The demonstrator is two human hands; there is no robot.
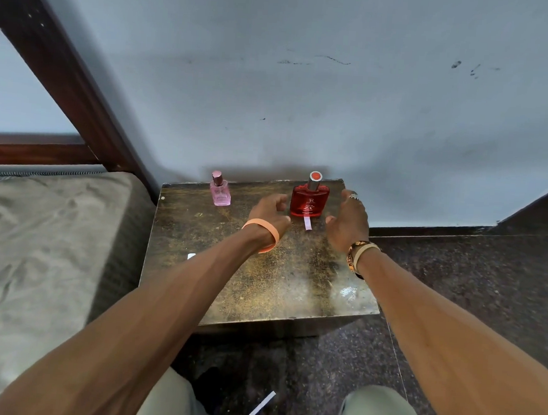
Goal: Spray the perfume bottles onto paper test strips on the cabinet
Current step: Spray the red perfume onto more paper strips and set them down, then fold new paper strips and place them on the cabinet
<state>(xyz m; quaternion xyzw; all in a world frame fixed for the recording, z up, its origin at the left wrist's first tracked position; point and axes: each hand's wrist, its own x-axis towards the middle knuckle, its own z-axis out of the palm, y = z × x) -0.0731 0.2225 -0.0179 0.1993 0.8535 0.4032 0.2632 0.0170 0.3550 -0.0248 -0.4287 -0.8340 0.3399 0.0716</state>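
Scuffed brown laminate tops the small cabinet [261, 281] pushed against a marked pale wall, a bed's mattress [37, 239] and dark wooden frame [65, 72] to its left, speckled dark floor to its right. Two perfume bottles stand upright at the back edge: a small pink bottle [220, 190] on the left, well apart from a larger red bottle [310, 198] with a silver collar and red cap. A person reaches in with both arms; the left hand [270, 212], fingers loosely curled and holding nothing, hovers just left of the red bottle, while the right hand [349, 219], fingers spread and empty, hovers just right of it. One paper strip [307, 223] lies flat before the red bottle, its long axis running front to back, its far end hidden at the bottle's base. A white scrap [191, 256] beside the left forearm is largely covered. Another strip [262, 404] lies diagonally on the floor between the knees.
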